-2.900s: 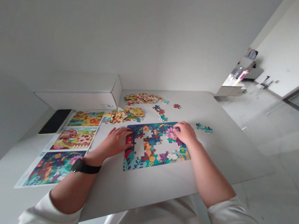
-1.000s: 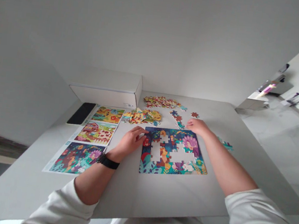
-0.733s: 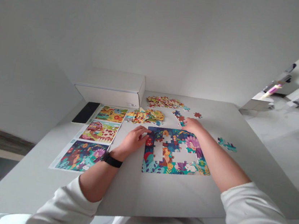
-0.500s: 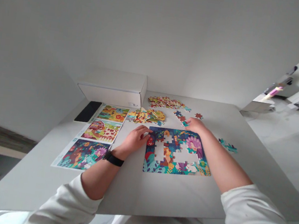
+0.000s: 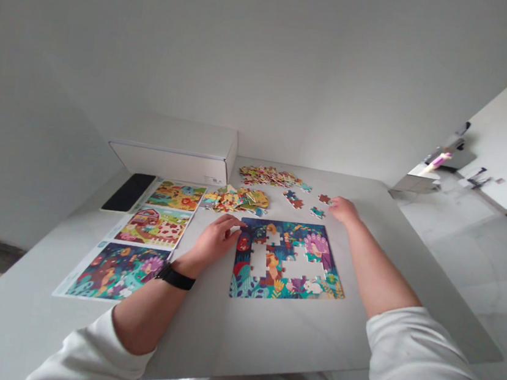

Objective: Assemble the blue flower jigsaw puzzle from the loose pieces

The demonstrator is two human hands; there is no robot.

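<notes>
In front of me a partly filled jigsaw puzzle (image 5: 289,262) lies flat, with gaps in its middle and upper left. My left hand (image 5: 217,239) rests at its upper left corner, fingertips on the edge, fingers loosely bent and holding nothing. Beyond the board's upper right, my right hand (image 5: 344,210) lies low over the table with fingers extended. Its fingertips are right beside a brown puzzle piece (image 5: 324,199); whether they touch is unclear. A teal puzzle piece (image 5: 317,212) lies just below, and joined blue-and-brown puzzle pieces (image 5: 292,199) sit further left.
Behind the board are a yellow pile of pieces (image 5: 238,200) and a reddish pile (image 5: 269,176). A white box (image 5: 169,158) stands against the wall. At left lie a black phone (image 5: 129,192) and a picture sheet (image 5: 150,226) showing three scenes.
My right hand has left the teal piece and moved right, beside the brown piece. The teal piece now lies apart from the joined pieces. My left hand stays at the board's corner.
</notes>
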